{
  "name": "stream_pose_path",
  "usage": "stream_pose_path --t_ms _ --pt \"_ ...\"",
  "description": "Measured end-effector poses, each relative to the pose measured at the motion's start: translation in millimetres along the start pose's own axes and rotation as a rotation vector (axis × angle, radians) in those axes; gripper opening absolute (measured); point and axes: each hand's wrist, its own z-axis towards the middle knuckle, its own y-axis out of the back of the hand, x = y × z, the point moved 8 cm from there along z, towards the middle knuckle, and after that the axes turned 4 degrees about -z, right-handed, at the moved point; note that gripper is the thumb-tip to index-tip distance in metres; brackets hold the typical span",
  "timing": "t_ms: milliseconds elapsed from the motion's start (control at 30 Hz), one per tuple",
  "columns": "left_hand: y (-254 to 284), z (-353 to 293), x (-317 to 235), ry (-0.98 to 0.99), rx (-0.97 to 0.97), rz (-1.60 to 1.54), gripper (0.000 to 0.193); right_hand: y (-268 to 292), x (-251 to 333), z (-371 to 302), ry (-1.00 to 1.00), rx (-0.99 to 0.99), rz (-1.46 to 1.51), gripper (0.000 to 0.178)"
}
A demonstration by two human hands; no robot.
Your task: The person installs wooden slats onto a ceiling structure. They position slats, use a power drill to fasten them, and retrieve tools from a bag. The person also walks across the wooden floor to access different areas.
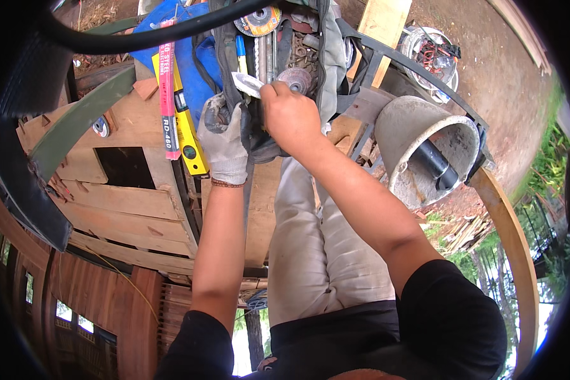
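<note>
A grey fabric tool bag (329, 60) stands open in front of me. In it are a flap disc (258, 22), a pinkish disc (294, 79), long drill bits, a blue-capped marker (241, 52) and several loose bolts. My bare right hand (289, 116) is closed over the bag, pinching a flat, pointed, silvery-white piece (247, 83) whose exact kind I cannot make out. In a grey-white work glove, my left hand (225, 136) grips the bag's dark left edge, just below that piece's tip. Its fingers are partly hidden.
Left of the bag lie a long red box (166, 95) and a yellow spirit level (190, 139) by blue cloth. A cement-crusted bucket (396, 136) holding a black cylinder tilts at right; beyond is a white pail (411, 47). A black cable (139, 42) arcs across the top.
</note>
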Motion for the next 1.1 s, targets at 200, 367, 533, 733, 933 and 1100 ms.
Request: stream_pose_path --t_ms 200,367,533,733,933,1100 --pt "-3.8 0.7 -12.9 -0.017 0.011 0.110 0.029 17.0 -17.5 6.7 0.145 0.479 -0.057 0.014" --pt "-19.1 1.2 -5.3 -0.001 0.045 0.027 0.031 15.0 -59.9 119.8 0.174 0.136 -0.336 0.022" --pt "-29.6 -4.6 -13.8 -0.046 0.056 0.114 0.032 4.8 -68.0 138.2 0.321 0.228 -0.646 0.039" --pt "-25.3 0.6 -14.6 -0.104 0.006 0.140 0.032 25.3 -60.2 161.1 0.294 0.547 -0.684 0.049" --pt "-16.9 2.1 -14.8 -0.071 0.030 0.185 0.031 7.0 -59.5 134.8 0.589 0.394 -0.678 0.037" --pt "-13.3 -0.8 -2.6 -0.038 0.083 0.160 0.032 1.5 -72.5 97.5 0.667 0.603 -0.533 0.027"
